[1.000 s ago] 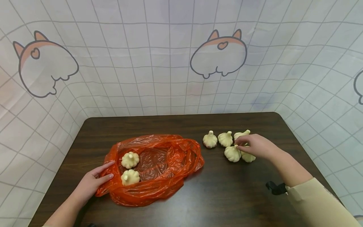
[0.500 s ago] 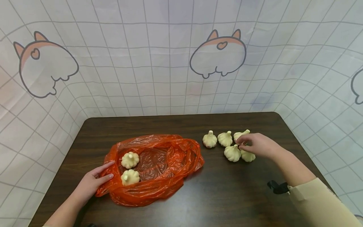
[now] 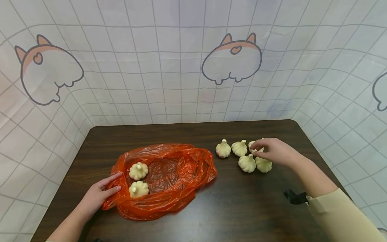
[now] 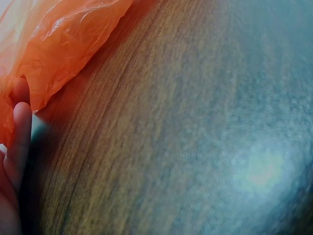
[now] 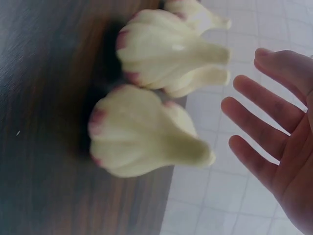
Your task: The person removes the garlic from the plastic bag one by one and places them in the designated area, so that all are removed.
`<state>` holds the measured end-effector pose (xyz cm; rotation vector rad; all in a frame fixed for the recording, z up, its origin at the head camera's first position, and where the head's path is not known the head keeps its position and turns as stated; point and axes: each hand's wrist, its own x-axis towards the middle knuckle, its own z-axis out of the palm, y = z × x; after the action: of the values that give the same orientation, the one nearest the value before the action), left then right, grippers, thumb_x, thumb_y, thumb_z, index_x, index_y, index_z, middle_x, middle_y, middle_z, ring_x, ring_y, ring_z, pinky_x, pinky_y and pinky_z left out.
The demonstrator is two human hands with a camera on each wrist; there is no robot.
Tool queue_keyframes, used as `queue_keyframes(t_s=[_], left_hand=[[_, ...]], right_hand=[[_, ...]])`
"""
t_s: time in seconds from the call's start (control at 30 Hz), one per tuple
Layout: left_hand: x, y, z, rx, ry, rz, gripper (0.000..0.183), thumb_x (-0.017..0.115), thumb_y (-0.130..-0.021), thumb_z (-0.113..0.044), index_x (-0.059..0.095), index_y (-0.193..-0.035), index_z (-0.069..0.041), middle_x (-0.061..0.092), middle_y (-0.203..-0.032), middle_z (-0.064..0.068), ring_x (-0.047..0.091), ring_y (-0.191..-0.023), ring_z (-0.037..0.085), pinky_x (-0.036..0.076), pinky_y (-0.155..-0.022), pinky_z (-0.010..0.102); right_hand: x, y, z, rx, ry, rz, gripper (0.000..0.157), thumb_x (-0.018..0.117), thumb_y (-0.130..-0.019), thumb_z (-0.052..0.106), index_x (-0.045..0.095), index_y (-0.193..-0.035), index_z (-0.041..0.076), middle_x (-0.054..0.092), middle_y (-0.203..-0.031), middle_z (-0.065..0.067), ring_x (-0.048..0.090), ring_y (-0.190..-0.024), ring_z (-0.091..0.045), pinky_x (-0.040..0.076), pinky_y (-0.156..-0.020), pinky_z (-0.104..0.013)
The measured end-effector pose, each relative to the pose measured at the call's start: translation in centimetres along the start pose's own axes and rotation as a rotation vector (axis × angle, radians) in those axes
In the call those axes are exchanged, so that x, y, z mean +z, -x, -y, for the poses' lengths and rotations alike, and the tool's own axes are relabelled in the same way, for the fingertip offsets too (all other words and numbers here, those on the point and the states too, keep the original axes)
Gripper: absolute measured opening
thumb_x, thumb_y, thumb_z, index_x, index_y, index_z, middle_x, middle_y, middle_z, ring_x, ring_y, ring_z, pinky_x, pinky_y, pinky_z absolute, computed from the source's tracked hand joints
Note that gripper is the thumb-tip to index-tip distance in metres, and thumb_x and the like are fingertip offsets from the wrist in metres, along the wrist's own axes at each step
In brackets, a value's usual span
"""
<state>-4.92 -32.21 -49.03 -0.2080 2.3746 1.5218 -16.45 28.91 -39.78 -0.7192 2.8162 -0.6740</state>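
A red plastic bag (image 3: pixel 157 210) lies spread on the table with its mouth up. Two garlic bulbs (image 3: pixel 138 170) sit at the left inside it. My left hand (image 3: pixel 98 195) grips the bag's left edge between thumb and fingers; the left wrist view shows fingertips (image 4: pixel 22 110) at the thin plastic. On the right, my right hand (image 3: pixel 276 153) hovers over a group of several garlic bulbs (image 3: pixel 247 163), partly covering the back right one. In the right wrist view its fingers are spread beside the garlic stems, with nothing between them.
The dark wooden table (image 3: pixel 235 208) is backed by a white grid-patterned curtain (image 3: pixel 181 67) with cartoon animals on it. A black strap (image 3: pixel 294 197) hangs from the right wrist near the sleeve cuff.
My right hand has risen slightly and moved back, from near the front bulbs' stems toward the back right bulb. The left hand and the bag stay put.
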Motion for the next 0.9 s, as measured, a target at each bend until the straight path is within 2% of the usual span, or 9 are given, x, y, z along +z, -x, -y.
queue_keyframes(t_s=[0.3,0.43,0.67,0.8,0.9], left_hand=[[0.1,-0.1,-0.2,0.009,-0.006,0.003,0.070,0.067,-0.093,-0.043,0.042,-0.153,-0.016,0.031,-0.156,0.024,0.044,-0.132,0.038,0.055,-0.088,0.031],[0.1,0.0,-0.2,0.018,-0.014,0.002,0.069,0.066,-0.094,-0.042,0.041,-0.153,-0.017,0.032,-0.156,0.024,0.045,-0.132,0.037,0.054,-0.087,0.028],[0.2,0.1,0.0,0.019,-0.016,-0.003,0.069,0.066,-0.094,-0.042,0.041,-0.153,-0.016,0.032,-0.156,0.024,0.045,-0.132,0.039,0.055,-0.087,0.030],[0.2,0.1,0.0,0.017,-0.009,-0.007,0.069,0.067,-0.094,-0.042,0.041,-0.153,-0.016,0.032,-0.156,0.024,0.042,-0.134,0.039,0.054,-0.087,0.028],[0.1,0.1,0.0,0.021,-0.010,-0.011,0.069,0.067,-0.094,-0.042,0.042,-0.152,-0.015,0.032,-0.155,0.024,0.044,-0.133,0.039,0.054,-0.087,0.028]], right_hand=[[0.1,-1.4,2.2,-0.065,-0.056,0.015,0.026,0.071,-0.093,0.026,0.073,-0.116,0.015,0.071,-0.107,0.006,0.064,-0.103,-0.022,0.050,-0.089,-0.048],[0.5,-2.7,3.7,-0.113,-0.076,0.022,0.023,0.071,-0.093,0.027,0.074,-0.114,0.019,0.071,-0.112,0.004,0.064,-0.104,-0.024,0.051,-0.088,-0.047],[1.6,-5.3,7.0,-0.172,-0.116,0.071,0.026,0.070,-0.094,0.027,0.073,-0.117,0.018,0.069,-0.118,0.002,0.061,-0.112,-0.026,0.050,-0.093,-0.048],[2.6,-6.8,8.8,-0.176,-0.142,0.110,0.025,0.069,-0.095,0.029,0.073,-0.118,0.022,0.069,-0.118,0.005,0.065,-0.101,-0.021,0.052,-0.089,-0.045],[3.5,-8.0,10.4,-0.206,-0.137,0.136,0.026,0.069,-0.095,0.029,0.074,-0.118,0.020,0.069,-0.118,0.004,0.064,-0.100,-0.018,0.053,-0.088,-0.042]])
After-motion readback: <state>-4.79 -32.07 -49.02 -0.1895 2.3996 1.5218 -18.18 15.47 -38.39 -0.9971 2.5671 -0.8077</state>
